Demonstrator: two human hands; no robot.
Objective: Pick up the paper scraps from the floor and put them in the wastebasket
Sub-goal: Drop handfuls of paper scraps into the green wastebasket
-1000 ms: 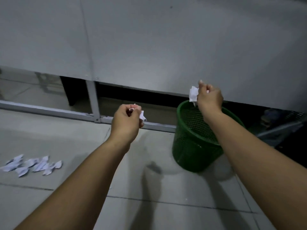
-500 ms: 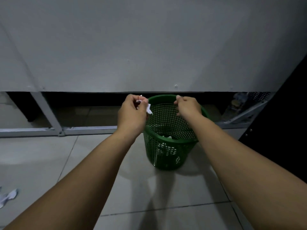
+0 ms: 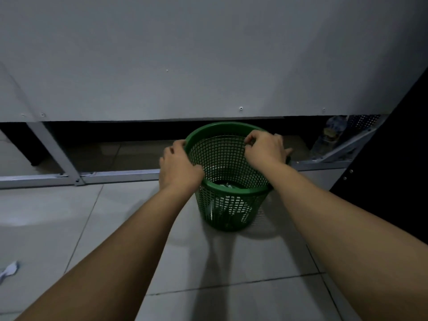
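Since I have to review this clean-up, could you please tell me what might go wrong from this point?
1. Both hands are at the green plastic mesh wastebasket, the left hand at its rim and the right hand over the opening; a careless pull back could tip the light basket and spill the white paper scraps inside.
2. A crumpled white paper scrap on the floor, almost out of frame, could be overlooked.

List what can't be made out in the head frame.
- Left hand: palm faces away, so any scrap held is hidden.
- Right hand: curled fingers hide their contents.
- Wastebasket: paper count inside blurred by mesh and dimness.
- Floor scrap: cut by the left edge.
- Clutter behind the panel: too dark.
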